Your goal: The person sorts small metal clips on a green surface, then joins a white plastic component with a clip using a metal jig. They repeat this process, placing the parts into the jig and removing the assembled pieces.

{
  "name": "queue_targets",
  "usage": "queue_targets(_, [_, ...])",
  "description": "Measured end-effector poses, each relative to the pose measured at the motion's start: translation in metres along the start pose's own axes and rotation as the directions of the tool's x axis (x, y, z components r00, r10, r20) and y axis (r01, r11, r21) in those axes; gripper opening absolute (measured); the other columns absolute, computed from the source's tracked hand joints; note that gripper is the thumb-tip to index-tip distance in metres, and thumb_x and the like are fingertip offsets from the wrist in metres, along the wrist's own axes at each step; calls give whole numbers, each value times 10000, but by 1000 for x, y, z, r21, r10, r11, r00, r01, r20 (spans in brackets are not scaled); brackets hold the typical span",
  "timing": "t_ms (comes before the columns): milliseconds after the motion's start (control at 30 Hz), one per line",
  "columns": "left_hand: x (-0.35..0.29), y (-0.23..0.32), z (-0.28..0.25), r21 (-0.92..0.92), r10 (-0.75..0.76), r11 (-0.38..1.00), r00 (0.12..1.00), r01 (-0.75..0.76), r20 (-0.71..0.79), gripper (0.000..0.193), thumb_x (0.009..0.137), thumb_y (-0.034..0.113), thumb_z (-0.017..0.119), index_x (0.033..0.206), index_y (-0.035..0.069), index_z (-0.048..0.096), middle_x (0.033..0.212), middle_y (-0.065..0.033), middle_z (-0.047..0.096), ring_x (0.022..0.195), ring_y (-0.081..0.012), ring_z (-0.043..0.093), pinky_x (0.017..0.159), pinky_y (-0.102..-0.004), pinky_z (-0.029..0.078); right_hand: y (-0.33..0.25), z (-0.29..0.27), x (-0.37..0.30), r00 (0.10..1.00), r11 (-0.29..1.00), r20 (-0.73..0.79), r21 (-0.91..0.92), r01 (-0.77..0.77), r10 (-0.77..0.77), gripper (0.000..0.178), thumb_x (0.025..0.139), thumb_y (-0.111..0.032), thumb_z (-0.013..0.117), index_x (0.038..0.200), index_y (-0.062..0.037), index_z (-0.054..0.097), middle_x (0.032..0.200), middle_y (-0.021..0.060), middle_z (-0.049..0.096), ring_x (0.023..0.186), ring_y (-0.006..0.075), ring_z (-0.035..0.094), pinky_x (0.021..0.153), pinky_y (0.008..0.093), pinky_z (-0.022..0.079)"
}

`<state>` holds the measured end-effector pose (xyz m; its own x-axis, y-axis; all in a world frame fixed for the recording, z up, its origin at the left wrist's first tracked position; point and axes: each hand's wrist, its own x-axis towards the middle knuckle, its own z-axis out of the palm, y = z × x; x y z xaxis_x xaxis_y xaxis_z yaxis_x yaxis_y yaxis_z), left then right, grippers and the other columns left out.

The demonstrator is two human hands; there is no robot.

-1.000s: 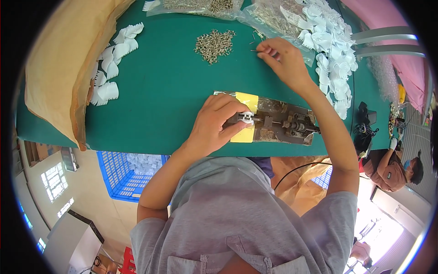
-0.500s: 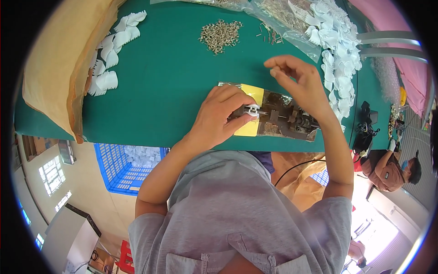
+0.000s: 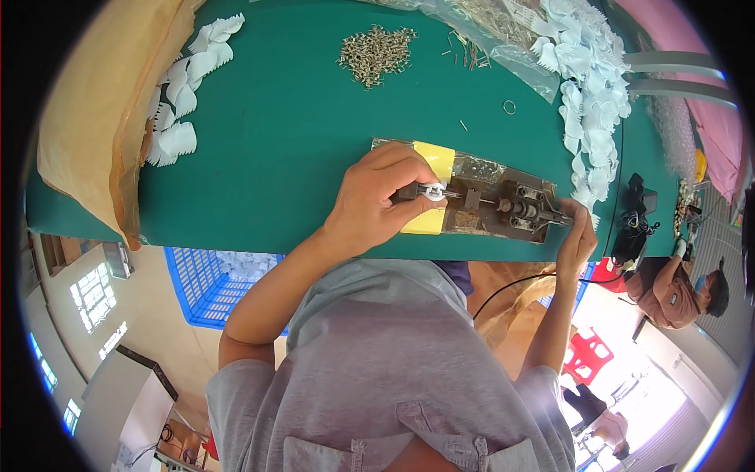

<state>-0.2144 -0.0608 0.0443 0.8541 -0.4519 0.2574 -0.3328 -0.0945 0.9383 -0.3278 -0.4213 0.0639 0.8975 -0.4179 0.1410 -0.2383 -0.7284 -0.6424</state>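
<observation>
My left hand [image 3: 376,195] pinches a small white plastic piece [image 3: 434,191] between thumb and forefinger, against the left part of a metal bench fixture [image 3: 489,171]. Yellow tape [image 3: 425,223] wraps the fixture's base beneath that piece. Thin metal rods run from the white piece toward a clamp mechanism [image 3: 525,208] on the right. There my right hand [image 3: 579,240] has its fingers closed round the end of the fixture's handle [image 3: 557,218], which they partly hide.
Small metal clips [image 3: 376,57] lie heaped at the far side of the green table [image 3: 259,157]. White toothed plastic pieces [image 3: 590,102] pile up on the right, with more [image 3: 173,143] beside a brown paper bag [image 3: 86,126]. A blue basket [image 3: 200,295] stands below the table edge.
My right hand has come down from above the fixture to its right end and closed on the handle. A ring and a thin pin now show on the table. The left hand keeps its pinch.
</observation>
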Motion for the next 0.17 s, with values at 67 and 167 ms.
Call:
queue_targets(67, [-1,1,-2,-5,-22,1000,1000,22,7,249,793,13,879,962,21,696,956,-65,712,902,-210,658,781,-339,516,5,-8,6,998,998,-10,15,61,-61,259,1104,-154,548,1102,7,751,951,59,725,808,102,648,718,249,511])
queue_targets(167, [-3,1,-1,-45,-81,996,997,81,9,241,802,10,877,977,29,712,965,-62,719,918,-213,663,791,-334,523,8,-27,20,999,994,-46,110,-8,14,158,1046,-76,646,1139,-22,762,900,54,729,677,57,621,583,183,479])
